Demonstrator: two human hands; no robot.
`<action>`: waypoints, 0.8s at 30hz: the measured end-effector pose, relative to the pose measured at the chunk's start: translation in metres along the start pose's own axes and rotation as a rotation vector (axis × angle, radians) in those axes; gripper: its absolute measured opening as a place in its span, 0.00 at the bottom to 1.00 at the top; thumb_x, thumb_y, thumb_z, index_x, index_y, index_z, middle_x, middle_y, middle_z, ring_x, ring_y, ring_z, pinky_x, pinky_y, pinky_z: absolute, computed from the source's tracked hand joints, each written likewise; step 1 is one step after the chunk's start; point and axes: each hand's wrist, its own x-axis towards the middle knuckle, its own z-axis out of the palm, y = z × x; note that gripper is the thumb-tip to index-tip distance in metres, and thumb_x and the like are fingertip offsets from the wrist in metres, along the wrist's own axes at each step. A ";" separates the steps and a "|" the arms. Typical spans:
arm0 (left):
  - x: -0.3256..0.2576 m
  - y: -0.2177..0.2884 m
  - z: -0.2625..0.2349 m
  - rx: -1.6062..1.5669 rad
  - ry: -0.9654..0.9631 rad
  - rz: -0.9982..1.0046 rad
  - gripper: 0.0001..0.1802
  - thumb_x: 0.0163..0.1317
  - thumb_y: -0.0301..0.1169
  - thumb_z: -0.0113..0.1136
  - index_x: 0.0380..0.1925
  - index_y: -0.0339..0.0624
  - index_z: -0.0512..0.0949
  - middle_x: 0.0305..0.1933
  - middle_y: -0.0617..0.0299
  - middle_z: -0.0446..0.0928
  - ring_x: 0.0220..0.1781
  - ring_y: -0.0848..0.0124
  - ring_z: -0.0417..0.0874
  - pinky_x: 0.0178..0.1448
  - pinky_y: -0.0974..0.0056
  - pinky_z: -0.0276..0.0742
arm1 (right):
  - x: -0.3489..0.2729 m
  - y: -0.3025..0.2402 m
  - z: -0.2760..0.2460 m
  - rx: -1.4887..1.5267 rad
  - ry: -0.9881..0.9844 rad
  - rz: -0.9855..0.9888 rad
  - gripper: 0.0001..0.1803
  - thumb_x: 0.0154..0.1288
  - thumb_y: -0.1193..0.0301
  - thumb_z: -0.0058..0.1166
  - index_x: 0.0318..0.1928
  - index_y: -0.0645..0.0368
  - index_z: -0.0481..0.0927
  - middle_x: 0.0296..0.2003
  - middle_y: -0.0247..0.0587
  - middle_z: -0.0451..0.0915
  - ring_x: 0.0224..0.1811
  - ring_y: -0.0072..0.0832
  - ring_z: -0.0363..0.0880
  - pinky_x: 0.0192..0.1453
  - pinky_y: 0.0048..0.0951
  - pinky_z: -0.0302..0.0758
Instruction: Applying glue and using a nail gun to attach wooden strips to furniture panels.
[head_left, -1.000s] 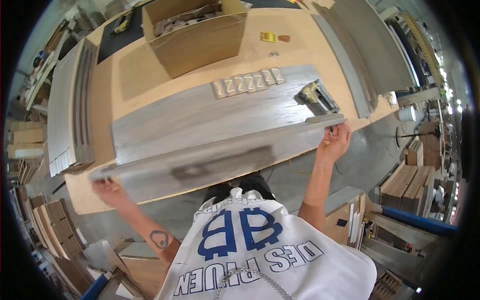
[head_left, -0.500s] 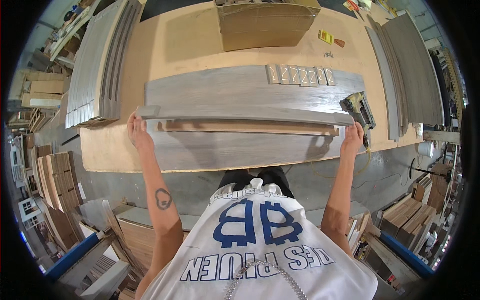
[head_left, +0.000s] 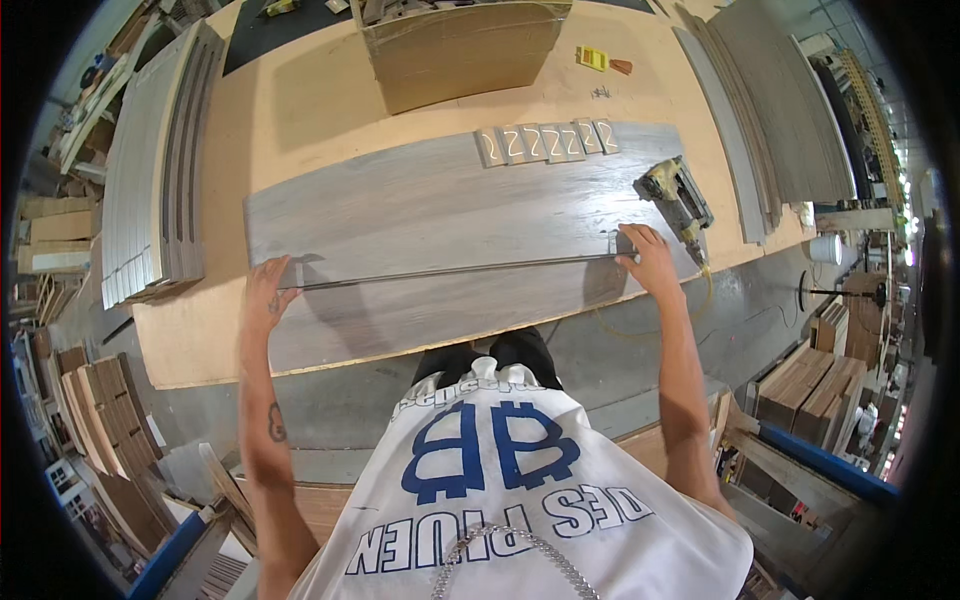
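On grey woodgrain board (head_left: 440,205) — both hands grip a thin strip (head_left: 455,272).

What we cannot make out

The brown cardboard box (head_left: 460,45) runs off the far edge; the yellow nail gun (head_left: 678,198) is partly hidden behind our right hand (head_left: 650,262); the small yellow item (head_left: 592,58) is too tiny to identify.

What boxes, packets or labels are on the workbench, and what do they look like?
Cardboard box: far edge of the bench, large, brown, open top.
Small packet: right of the box, flat, yellow.
Row of tags: on the grey board's far edge, seven pale rectangles side by side.
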 end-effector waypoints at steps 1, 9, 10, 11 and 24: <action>0.018 -0.003 0.009 -0.013 -0.094 -0.014 0.35 0.51 0.30 0.75 0.60 0.35 0.75 0.63 0.45 0.76 0.61 0.45 0.77 0.68 0.49 0.72 | 0.002 0.005 -0.006 -0.145 -0.139 -0.025 0.35 0.53 0.69 0.72 0.63 0.53 0.75 0.56 0.44 0.80 0.63 0.47 0.74 0.65 0.49 0.71; 0.017 -0.002 -0.001 0.111 -0.273 0.139 0.33 0.55 0.34 0.72 0.59 0.30 0.73 0.60 0.41 0.78 0.63 0.45 0.76 0.68 0.49 0.72 | 0.009 0.040 -0.007 -0.233 -0.345 -0.206 0.28 0.57 0.64 0.69 0.57 0.59 0.75 0.53 0.51 0.80 0.56 0.50 0.79 0.58 0.48 0.77; 0.010 -0.010 0.009 0.145 -0.248 0.160 0.33 0.55 0.34 0.72 0.59 0.30 0.73 0.61 0.42 0.77 0.63 0.45 0.77 0.68 0.50 0.72 | 0.012 0.030 -0.010 -0.287 -0.488 -0.163 0.30 0.56 0.64 0.69 0.58 0.59 0.74 0.52 0.53 0.80 0.55 0.52 0.79 0.57 0.48 0.77; 0.003 -0.017 0.019 0.177 -0.224 0.189 0.34 0.54 0.34 0.72 0.59 0.31 0.73 0.61 0.42 0.77 0.64 0.46 0.77 0.68 0.50 0.72 | 0.012 0.021 -0.014 -0.278 -0.574 -0.118 0.33 0.58 0.64 0.69 0.61 0.61 0.72 0.55 0.54 0.79 0.58 0.53 0.77 0.61 0.48 0.75; 0.020 -0.027 -0.010 0.350 -0.423 0.101 0.34 0.56 0.39 0.71 0.61 0.39 0.72 0.60 0.51 0.78 0.65 0.53 0.76 0.70 0.50 0.69 | -0.051 0.010 0.031 -0.264 -0.384 -0.255 0.36 0.48 0.64 0.74 0.57 0.64 0.74 0.48 0.54 0.78 0.54 0.50 0.77 0.56 0.47 0.77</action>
